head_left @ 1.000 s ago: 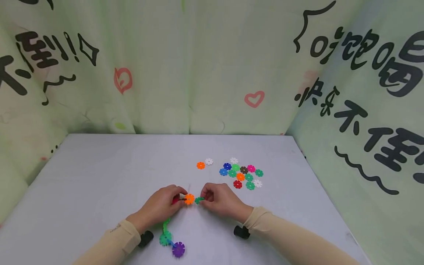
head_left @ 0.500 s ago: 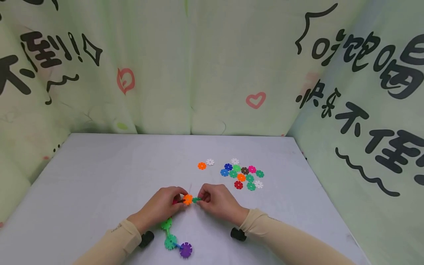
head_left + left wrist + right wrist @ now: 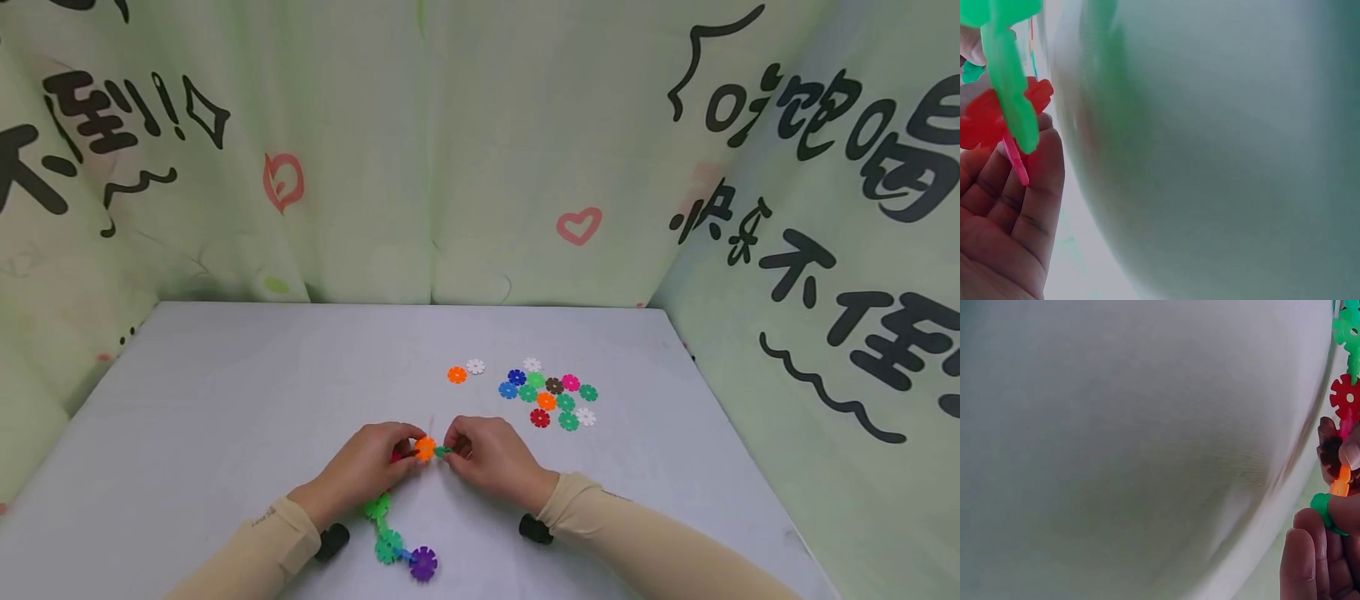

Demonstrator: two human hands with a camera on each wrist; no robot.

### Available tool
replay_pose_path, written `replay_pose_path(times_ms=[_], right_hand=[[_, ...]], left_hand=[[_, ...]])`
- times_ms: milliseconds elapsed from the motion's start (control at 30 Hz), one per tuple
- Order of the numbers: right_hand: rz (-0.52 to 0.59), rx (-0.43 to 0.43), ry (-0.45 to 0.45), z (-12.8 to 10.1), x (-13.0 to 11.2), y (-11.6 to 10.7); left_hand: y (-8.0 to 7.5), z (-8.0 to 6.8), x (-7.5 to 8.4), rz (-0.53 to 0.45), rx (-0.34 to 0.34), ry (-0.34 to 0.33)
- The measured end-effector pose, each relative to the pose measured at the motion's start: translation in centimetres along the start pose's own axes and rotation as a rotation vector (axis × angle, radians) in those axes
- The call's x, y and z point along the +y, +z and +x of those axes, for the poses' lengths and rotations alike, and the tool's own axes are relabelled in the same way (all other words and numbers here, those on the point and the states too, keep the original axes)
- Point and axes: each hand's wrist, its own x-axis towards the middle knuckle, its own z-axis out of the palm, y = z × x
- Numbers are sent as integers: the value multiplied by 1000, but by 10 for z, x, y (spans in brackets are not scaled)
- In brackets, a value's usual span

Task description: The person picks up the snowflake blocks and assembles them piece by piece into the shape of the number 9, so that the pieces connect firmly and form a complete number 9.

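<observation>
My left hand pinches a chain of notched plastic discs near its upper end. An orange disc sticks out past the left fingertips. Thumb and fingers of my right hand pinch a green disc, which meets the orange disc's right edge, nearly edge-on. The chain's other end trails below the left hand: a light green disc, a green disc and a purple disc. In the left wrist view, a red disc and a pink disc show at the fingers. The palm partly hides the middle links.
Several loose discs lie farther back on the white table, among them a red disc and a brown disc. Left of that group are an orange loose disc and a white disc. A printed curtain stands behind.
My right hand has moved left, bringing the green disc from a small gap up against the orange disc. The trailing chain end has shifted slightly right. The left hand stays almost still.
</observation>
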Motion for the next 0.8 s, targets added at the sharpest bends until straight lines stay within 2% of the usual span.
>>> replay_pose_path(times_ms=[267, 467, 800], right_hand=[[-9, 16, -44, 0, -1, -1], [34, 17, -22, 1, -2, -2], [69, -17, -40, 3, 2, 1]], left_hand=[[2, 2, 1, 42, 1, 62], [3, 2, 3, 42, 11, 77], [5, 3, 0, 42, -11, 83]])
